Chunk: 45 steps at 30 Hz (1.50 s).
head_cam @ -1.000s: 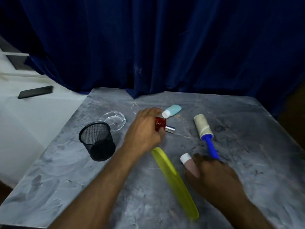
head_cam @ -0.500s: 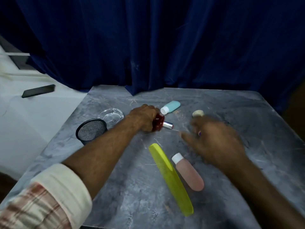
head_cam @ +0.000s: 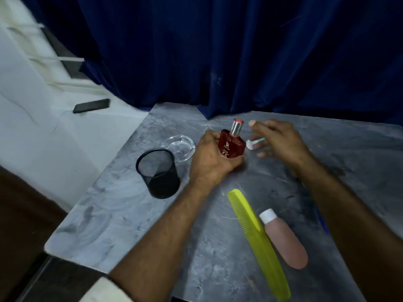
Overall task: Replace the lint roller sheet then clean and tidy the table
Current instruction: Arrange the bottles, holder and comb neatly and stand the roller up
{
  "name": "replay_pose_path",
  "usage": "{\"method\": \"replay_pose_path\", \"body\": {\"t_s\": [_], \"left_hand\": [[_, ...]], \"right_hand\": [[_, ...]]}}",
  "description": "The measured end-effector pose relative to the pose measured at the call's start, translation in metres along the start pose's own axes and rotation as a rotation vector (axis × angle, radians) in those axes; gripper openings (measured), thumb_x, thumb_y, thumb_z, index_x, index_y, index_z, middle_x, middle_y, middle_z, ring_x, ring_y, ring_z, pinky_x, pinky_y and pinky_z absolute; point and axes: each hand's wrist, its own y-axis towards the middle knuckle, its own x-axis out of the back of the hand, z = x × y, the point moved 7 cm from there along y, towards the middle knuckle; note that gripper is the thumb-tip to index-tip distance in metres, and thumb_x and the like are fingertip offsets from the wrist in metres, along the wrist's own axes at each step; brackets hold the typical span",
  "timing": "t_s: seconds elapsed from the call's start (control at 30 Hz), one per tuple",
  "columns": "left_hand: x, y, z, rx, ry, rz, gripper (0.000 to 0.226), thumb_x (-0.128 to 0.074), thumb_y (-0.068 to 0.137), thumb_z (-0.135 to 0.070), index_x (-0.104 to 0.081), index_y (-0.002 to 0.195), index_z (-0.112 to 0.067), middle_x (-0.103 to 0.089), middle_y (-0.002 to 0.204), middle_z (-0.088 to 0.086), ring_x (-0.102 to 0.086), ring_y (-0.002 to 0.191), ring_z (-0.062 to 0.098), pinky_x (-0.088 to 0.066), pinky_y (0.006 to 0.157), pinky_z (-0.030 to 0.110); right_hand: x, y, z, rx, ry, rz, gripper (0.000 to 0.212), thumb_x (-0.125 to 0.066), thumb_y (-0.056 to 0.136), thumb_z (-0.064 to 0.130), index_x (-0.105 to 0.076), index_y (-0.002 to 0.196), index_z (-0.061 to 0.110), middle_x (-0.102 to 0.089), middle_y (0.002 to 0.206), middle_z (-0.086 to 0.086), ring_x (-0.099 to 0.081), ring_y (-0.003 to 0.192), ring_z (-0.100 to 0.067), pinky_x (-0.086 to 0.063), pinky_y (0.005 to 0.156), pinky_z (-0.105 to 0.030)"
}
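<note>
Grey table point(head_cam: 135, 214) — left hand point(head_cam: 212, 159) grips red bottle point(head_cam: 231, 146).

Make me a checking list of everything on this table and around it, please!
Surface: grey marbled table, smudged.
Job's things: lint roller not clearly seen.
Clutter: black mesh cup, glass dish, yellow comb, pink bottle, teal bottle mostly hidden.
Hands: left hand holds red perfume bottle upright; right hand over the teal bottle, grip unclear.
Cables: nothing seen.
Surroundings: dark blue curtain; phone on white surface.
</note>
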Motion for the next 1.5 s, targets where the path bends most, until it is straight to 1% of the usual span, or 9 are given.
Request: {"method": "replay_pose_path", "body": {"t_s": [0.07, 0.2, 0.4, 0.5, 0.63, 1.0, 1.17, 1.33, 1.5], "left_hand": [[-0.001, -0.005, 0.003, 0.052, -0.056, -0.084, 0.073, -0.093, 0.063, -0.055, -0.056, 0.114, -0.019, -0.069, 0.112, 0.001, -0.069, 0.102, 0.021, -0.057, 0.088, 0.036], [0.001, -0.008, 0.008, 0.120, -0.134, -0.220, 0.060, -0.085, 0.072, -0.046, -0.055, 0.115, -0.017, -0.065, 0.112, 0.000, -0.068, 0.102, 0.022, -0.058, 0.085, 0.040], [-0.001, -0.015, 0.017, 0.089, -0.254, -0.272, 0.066, -0.091, 0.074, -0.028, -0.056, 0.127, -0.008, -0.061, 0.122, 0.005, -0.065, 0.114, 0.025, -0.056, 0.100, 0.044], [-0.004, -0.017, 0.023, 0.098, -0.289, -0.216, 0.075, -0.088, 0.071, -0.012, -0.054, 0.138, -0.006, -0.060, 0.132, 0.010, -0.065, 0.120, 0.029, -0.056, 0.104, 0.047], [-0.002, -0.020, 0.022, 0.063, -0.317, -0.208, 0.078, -0.079, 0.072, 0.002, -0.052, 0.145, -0.006, -0.059, 0.138, 0.011, -0.061, 0.128, 0.029, -0.051, 0.111, 0.047], [-0.006, -0.024, 0.031, 0.070, -0.376, -0.102, 0.092, -0.075, 0.074, 0.004, -0.042, 0.158, -0.014, -0.049, 0.149, 0.006, -0.055, 0.137, 0.024, -0.051, 0.115, 0.047], [-0.006, -0.024, 0.032, 0.060, -0.353, -0.082, 0.094, -0.077, 0.076, 0.001, -0.039, 0.161, -0.013, -0.046, 0.150, 0.007, -0.054, 0.137, 0.024, -0.051, 0.115, 0.046], [-0.006, -0.026, 0.031, 0.087, -0.314, -0.057, 0.099, -0.079, 0.078, -0.005, -0.032, 0.165, -0.014, -0.043, 0.157, 0.010, -0.050, 0.142, 0.025, -0.048, 0.118, 0.045], [0.005, -0.041, 0.030, 0.200, -0.416, -0.033, 0.104, -0.073, 0.083, -0.022, -0.016, 0.170, -0.011, -0.029, 0.174, 0.010, -0.031, 0.160, 0.025, -0.036, 0.128, 0.046]], "right_hand": [[-0.030, -0.007, -0.010, -0.018, -0.021, 0.134, 0.042, -0.076, 0.084, 0.050, -0.073, 0.099, 0.011, -0.079, 0.097, -0.012, -0.075, 0.082, -0.020, -0.061, 0.066, -0.036], [-0.055, -0.004, -0.007, 0.154, -0.171, 0.138, 0.031, -0.081, 0.086, 0.015, -0.071, 0.116, 0.013, -0.079, 0.106, -0.007, -0.076, 0.099, -0.024, -0.060, 0.095, -0.045], [-0.067, 0.012, -0.002, 0.248, -0.162, 0.148, 0.030, -0.075, 0.088, -0.001, -0.071, 0.116, 0.010, -0.078, 0.105, -0.003, -0.076, 0.097, -0.016, -0.061, 0.097, -0.043], [-0.069, 0.021, -0.008, 0.175, -0.109, 0.167, 0.029, -0.071, 0.092, -0.001, -0.067, 0.119, 0.009, -0.077, 0.110, -0.010, -0.077, 0.101, -0.030, -0.065, 0.086, -0.049], [-0.073, 0.029, -0.012, 0.157, -0.105, 0.190, 0.031, -0.069, 0.094, -0.001, -0.065, 0.124, 0.008, -0.075, 0.116, -0.013, -0.075, 0.107, -0.030, -0.064, 0.087, -0.049], [-0.075, 0.029, -0.016, 0.138, -0.104, 0.194, 0.033, -0.069, 0.095, 0.002, -0.064, 0.126, 0.012, -0.073, 0.122, -0.011, -0.073, 0.111, -0.027, -0.064, 0.085, -0.043], [-0.077, 0.027, -0.016, 0.124, -0.087, 0.180, 0.032, -0.069, 0.095, 0.002, -0.064, 0.124, 0.016, -0.073, 0.120, -0.010, -0.073, 0.110, -0.028, -0.064, 0.076, -0.033], [-0.076, 0.024, -0.018, 0.083, -0.150, 0.200, 0.039, -0.065, 0.097, -0.001, -0.059, 0.132, 0.014, -0.070, 0.128, -0.010, -0.071, 0.116, -0.027, -0.062, 0.093, -0.045], [-0.049, -0.008, 0.012, 0.172, -0.413, 0.152, 0.058, -0.072, 0.093, 0.011, -0.048, 0.146, 0.014, -0.062, 0.131, -0.002, -0.064, 0.116, -0.017, -0.053, 0.103, -0.035]]}}
